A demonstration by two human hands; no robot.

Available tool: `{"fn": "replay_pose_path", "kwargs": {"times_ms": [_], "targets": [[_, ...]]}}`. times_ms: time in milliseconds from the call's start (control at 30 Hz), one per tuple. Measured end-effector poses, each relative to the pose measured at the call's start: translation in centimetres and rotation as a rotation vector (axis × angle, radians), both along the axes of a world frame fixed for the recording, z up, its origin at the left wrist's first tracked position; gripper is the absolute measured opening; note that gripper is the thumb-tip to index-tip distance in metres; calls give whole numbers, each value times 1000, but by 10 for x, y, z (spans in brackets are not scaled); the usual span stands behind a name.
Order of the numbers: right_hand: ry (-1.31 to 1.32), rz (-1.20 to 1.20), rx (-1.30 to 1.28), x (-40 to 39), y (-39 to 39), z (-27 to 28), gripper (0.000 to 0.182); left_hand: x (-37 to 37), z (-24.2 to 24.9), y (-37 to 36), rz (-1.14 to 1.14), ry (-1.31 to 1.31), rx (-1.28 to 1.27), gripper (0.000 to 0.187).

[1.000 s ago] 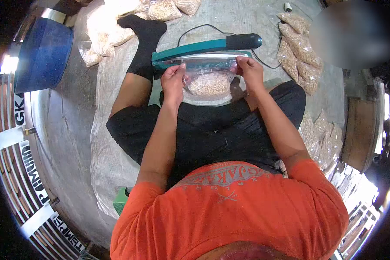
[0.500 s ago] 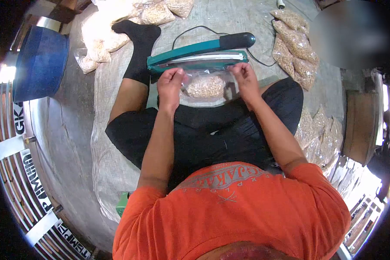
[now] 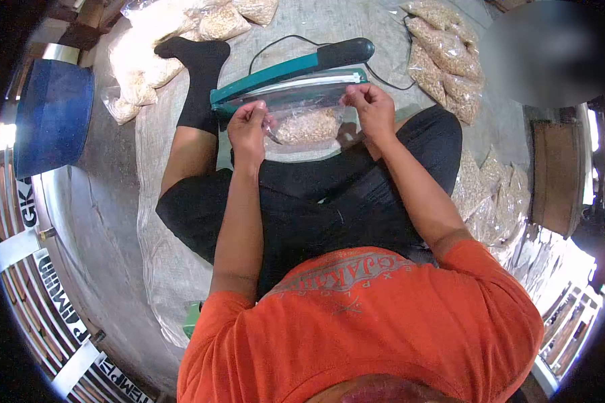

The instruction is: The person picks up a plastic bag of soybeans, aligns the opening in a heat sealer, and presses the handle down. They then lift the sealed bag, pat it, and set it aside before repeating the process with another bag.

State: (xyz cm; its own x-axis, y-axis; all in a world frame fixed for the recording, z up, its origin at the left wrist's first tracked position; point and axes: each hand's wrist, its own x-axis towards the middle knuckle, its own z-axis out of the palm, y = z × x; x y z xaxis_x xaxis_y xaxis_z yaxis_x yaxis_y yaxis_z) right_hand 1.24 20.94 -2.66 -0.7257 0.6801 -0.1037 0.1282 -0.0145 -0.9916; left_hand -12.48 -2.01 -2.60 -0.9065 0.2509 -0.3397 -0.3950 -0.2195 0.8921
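A clear plastic bag [image 3: 307, 127] partly filled with pale beans or grains lies in front of my crossed legs, its upper edge stretched between my hands. My left hand [image 3: 248, 131] pinches the left corner of that edge. At the right corner, my right hand [image 3: 372, 111] grips the plastic between thumb and fingers. Just beyond the bag stands a teal impulse sealer [image 3: 269, 85] with its black-handled arm [image 3: 346, 51] raised. A white strip [image 3: 309, 83] runs along the sealer's base, close to the bag's upper edge.
Filled bags [image 3: 225, 23] lie at the upper left, beside my socked foot [image 3: 198, 54]. More bags [image 3: 447, 57] are stacked at the upper right and lower right. A blue tub [image 3: 54, 117] stands at left. The sealer's black cord [image 3: 275, 47] loops behind it on the pale sheet [image 3: 175, 134].
The whole view has shifted slightly. The bag's upper edge is now stretched flatter and nearer the sealer's strip, with the right hand closer to the strip's right end.
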Motion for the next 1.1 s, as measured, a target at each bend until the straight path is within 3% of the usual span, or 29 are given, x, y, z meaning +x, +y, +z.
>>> {"fn": "replay_pose_path", "kwargs": {"times_ms": [167, 300, 433, 600, 667, 767, 1100], "targets": [[118, 6, -22, -3, -4, -6, 23, -2, -1, -3, -49, 6, -64, 17], [96, 7, 19, -5, -5, -10, 22, -6, -4, -5, -35, 3, 31, 18], [18, 89, -72, -9, 3, -11, 23, -11, -8, -3, -13, -73, -34, 17], [52, 65, -126, -17, 6, -9, 23, -14, -13, -8, -169, -145, 194, 19], [-6, 42, -34, -17, 6, -6, 23, -17, -20, -8, -168, -147, 166, 20], [83, 11, -147, -20, 5, -7, 24, -20, -36, -7, -141, -156, 158, 23], [-60, 2, -54, -35, 14, -8, 25, -16, -36, -1, -176, -212, 233, 27]]}}
